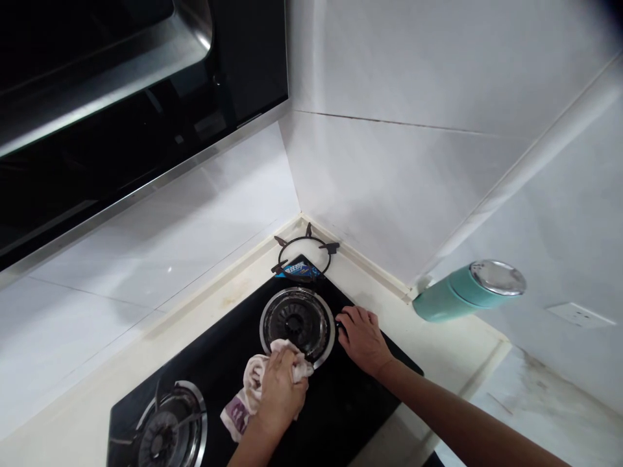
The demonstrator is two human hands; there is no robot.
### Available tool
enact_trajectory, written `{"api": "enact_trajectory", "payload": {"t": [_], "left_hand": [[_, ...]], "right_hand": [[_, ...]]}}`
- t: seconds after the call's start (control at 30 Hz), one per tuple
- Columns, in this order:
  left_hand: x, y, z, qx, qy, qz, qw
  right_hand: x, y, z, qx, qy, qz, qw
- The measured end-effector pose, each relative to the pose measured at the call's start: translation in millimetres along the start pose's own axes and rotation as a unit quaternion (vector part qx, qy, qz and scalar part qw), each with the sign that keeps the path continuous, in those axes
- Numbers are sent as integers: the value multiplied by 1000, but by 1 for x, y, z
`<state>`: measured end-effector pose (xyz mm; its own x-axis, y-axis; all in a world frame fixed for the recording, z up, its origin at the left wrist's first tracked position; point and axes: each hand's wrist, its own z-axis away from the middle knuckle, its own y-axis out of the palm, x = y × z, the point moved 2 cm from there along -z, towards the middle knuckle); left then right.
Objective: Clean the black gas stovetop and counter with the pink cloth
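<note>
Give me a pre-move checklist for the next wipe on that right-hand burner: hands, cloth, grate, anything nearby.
1. Pale crumpled cloth gripped by left hand: ok, fingers closed over it.
2. Cloth meets round steel-ringed burner: ok, at its near edge.
3. Right hand braced on black glass hob beside the burner: ok.
4. Black wire pan grate off the burner: ok, it sits behind, in the corner.
5. Burner unlit: ok, no flame visible.
6. Teal cylindrical bottle with steel lid stable: cannot tell; it looks tilted near the wall, apart from both hands.

White tiled corner walls (413, 84), dark range hood (121, 97) overhead
</note>
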<state>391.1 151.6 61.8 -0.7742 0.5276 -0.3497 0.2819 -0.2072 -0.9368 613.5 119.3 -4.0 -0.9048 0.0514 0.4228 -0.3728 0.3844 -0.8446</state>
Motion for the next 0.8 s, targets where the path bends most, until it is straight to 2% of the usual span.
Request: {"api": "enact_trajectory", "payload": {"t": [0.1,0.17,0.33,0.4,0.53,0.67,0.73,0.8], "left_hand": [[2,3,0,-72,-14,71,995],[0,8,-2,-94,-9,95,991],[-8,22,-7,-53,34,61,996],[-7,25,-4,-60,28,51,996],[-1,27,2,-99,-20,50,994],[-1,17,4,-82,-78,116,987],[-1,9,5,-77,-137,193,969],[0,-1,7,-102,-196,271,937]], "right_hand": [[0,0,-1,7,0,2,1000],[-1,1,-1,11,0,4,1000],[-1,1,0,11,-1,11,1000],[-1,1,0,9,-2,14,1000],[0,1,0,3,-4,16,1000],[-1,1,0,3,-2,12,1000],[-1,1,0,5,0,7,1000],[-1,1,0,6,1,5,1000]]}}
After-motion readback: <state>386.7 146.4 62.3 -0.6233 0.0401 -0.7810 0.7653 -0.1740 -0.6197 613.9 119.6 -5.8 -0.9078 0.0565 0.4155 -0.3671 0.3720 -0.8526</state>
